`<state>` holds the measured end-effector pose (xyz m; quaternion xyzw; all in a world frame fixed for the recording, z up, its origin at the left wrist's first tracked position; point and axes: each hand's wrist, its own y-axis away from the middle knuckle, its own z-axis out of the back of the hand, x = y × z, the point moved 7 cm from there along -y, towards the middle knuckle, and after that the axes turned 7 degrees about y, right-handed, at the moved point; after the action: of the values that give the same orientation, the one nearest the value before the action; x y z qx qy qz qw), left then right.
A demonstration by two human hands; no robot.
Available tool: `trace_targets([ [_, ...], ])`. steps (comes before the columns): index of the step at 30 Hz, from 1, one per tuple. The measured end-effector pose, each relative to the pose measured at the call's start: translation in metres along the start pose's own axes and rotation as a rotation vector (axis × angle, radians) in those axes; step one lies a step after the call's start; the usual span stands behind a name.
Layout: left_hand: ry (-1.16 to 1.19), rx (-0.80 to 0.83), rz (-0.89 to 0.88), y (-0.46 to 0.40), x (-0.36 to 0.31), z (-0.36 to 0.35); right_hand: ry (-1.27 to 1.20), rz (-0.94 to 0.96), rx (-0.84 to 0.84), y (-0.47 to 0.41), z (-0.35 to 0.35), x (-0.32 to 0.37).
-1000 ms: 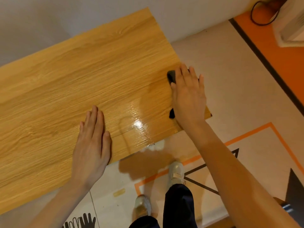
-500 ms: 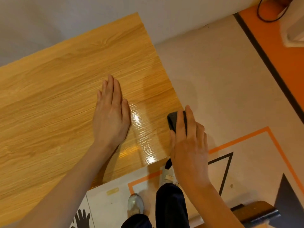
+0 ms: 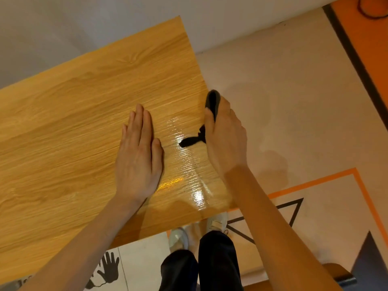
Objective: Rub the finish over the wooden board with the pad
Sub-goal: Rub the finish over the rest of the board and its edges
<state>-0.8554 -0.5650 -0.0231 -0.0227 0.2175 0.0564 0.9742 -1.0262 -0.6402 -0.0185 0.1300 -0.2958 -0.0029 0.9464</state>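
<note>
Light oak-grain wooden board [image 3: 84,127] lying flat, glossy wet finish streaked across its corner toward four o'clock, black pad [image 3: 211,102] at three o'clock on that edge, knotted tail trailing onto the sheen

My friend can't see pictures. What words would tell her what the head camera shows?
A person's right hand grips a black pad at the right edge of a wooden board, beside a shiny wet patch. The left hand lies flat on the board, with shoes and dark trousers below.
</note>
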Motion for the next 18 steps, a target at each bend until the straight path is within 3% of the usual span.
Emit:
trace_targets([
  [2,0.008,0.004,0.001,0.000,0.000,0.000,-0.089,-0.039,0.043,0.037,0.001,-0.018],
  [7,0.021,0.007,0.005,-0.001,-0.002,0.002,-0.008,-0.123,0.087,0.107,0.012,-0.041],
  [18,0.006,0.025,0.016,-0.003,0.000,0.000,0.084,-0.018,-0.079,-0.074,-0.006,0.041],
])
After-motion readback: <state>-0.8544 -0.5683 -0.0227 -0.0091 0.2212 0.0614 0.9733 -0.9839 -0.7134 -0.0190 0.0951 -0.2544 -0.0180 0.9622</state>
